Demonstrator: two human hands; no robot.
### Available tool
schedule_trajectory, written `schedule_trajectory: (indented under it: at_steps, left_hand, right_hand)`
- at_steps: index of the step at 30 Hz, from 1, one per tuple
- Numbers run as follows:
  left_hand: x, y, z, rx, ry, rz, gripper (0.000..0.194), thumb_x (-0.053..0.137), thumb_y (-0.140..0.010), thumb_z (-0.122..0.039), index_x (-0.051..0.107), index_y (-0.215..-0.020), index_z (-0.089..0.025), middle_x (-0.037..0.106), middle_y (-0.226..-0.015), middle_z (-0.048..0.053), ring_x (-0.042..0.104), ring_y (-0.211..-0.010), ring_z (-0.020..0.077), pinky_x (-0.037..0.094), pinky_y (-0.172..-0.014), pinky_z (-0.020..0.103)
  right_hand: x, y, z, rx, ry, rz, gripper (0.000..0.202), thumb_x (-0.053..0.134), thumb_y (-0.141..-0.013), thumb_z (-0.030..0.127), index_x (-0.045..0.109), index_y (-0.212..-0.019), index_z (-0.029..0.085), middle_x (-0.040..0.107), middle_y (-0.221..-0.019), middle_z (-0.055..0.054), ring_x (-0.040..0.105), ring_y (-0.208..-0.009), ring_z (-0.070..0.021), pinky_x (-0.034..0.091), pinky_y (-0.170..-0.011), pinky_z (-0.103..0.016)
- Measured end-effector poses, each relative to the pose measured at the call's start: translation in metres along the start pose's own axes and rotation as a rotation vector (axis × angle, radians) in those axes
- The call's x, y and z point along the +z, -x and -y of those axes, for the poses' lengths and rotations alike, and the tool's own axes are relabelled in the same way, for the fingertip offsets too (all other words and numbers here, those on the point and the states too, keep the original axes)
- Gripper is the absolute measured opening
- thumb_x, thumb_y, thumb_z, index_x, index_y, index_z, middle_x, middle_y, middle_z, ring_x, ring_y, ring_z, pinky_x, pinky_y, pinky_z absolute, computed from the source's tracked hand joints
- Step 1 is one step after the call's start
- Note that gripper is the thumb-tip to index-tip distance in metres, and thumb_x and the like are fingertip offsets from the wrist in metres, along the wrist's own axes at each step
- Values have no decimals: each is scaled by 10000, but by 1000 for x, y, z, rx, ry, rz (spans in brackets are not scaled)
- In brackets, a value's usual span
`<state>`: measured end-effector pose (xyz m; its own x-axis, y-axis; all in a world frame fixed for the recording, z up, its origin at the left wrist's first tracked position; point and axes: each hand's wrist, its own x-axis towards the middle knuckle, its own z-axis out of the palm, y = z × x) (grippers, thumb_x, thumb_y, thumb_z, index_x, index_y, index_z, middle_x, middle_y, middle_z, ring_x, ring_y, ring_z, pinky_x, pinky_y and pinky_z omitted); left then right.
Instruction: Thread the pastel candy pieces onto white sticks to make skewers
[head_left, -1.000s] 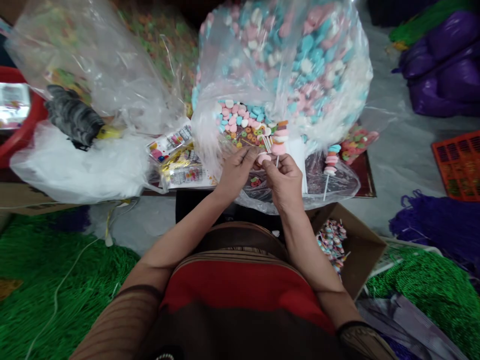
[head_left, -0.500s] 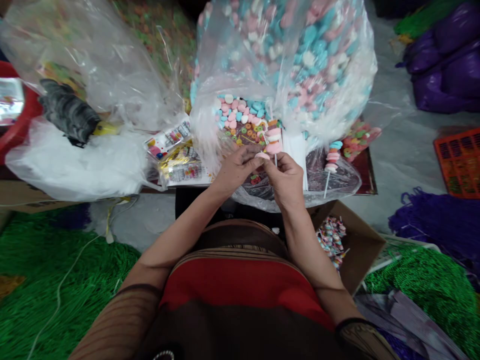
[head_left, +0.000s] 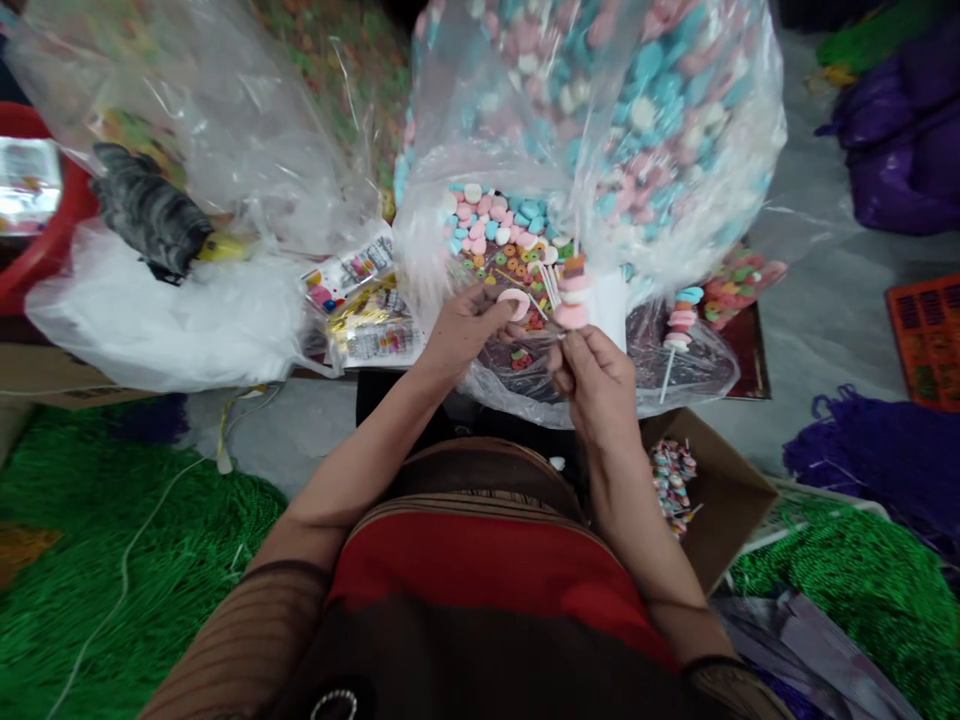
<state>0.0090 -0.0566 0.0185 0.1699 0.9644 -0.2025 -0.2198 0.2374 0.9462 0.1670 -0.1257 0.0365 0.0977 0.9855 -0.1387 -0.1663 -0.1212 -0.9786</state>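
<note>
Pinched between the fingers of my left hand (head_left: 471, 328) is a flat pink and white candy (head_left: 513, 305). My right hand (head_left: 596, 372) grips the lower end of a candy skewer (head_left: 573, 292), which stands up with orange, pink and white pieces on it. The two hands are a little apart. Behind them lie loose pink, blue and white candies (head_left: 495, 218), small ring candies (head_left: 512, 262) and several white sticks (head_left: 550, 285). A second candy skewer (head_left: 681, 320) rests on plastic to the right.
Big clear bags of candy (head_left: 645, 110) stand at the back. Printed packets (head_left: 379, 335) and a white plastic bag (head_left: 172, 320) are on the left. A cardboard box (head_left: 724, 510) with wrapped skewers sits low on the right, near an orange crate (head_left: 926, 335).
My hands have moved apart. The skewer has shifted right with my right hand, and the flat candy in my left hand now shows its face. The whole view has shifted slightly.
</note>
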Motion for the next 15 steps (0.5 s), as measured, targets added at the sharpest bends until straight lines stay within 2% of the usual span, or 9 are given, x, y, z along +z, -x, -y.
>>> schedule_trajectory:
  at_steps: [4,8,12,15]
  left_hand:
    - [-5,-4,3,0,132,22,407,888,-746,-502,706,-935,-192,761,-811,-5,732,-716,133,589,-692,251]
    - [-8,-8,8,-21,226,80,502,921,-688,-563,736,-979,-198,783,-911,27,757,-834,165,624,-799,303]
    - [-12,-12,12,-36,219,106,455,888,-754,-523,735,-1045,-208,784,-1060,58,767,-1014,208,627,-907,353]
    - [-14,-14,15,-15,153,95,406,831,-827,-500,731,-1099,-215,773,-1093,59,764,-1056,211,625,-936,373]
  right_hand:
    - [-13,28,-6,63,171,94,401,634,-962,594,703,-985,200,522,-554,65,327,-439,-76,264,-449,-236]
    - [-17,38,-12,39,312,130,392,586,-992,546,734,-1003,183,478,-495,73,362,-436,-92,303,-480,-249]
    - [-16,35,-13,1,383,145,357,574,-996,490,754,-981,183,464,-498,71,390,-440,-103,341,-508,-264]
    - [-15,34,-13,5,392,132,363,584,-984,499,764,-978,184,452,-503,69,385,-439,-106,343,-500,-266]
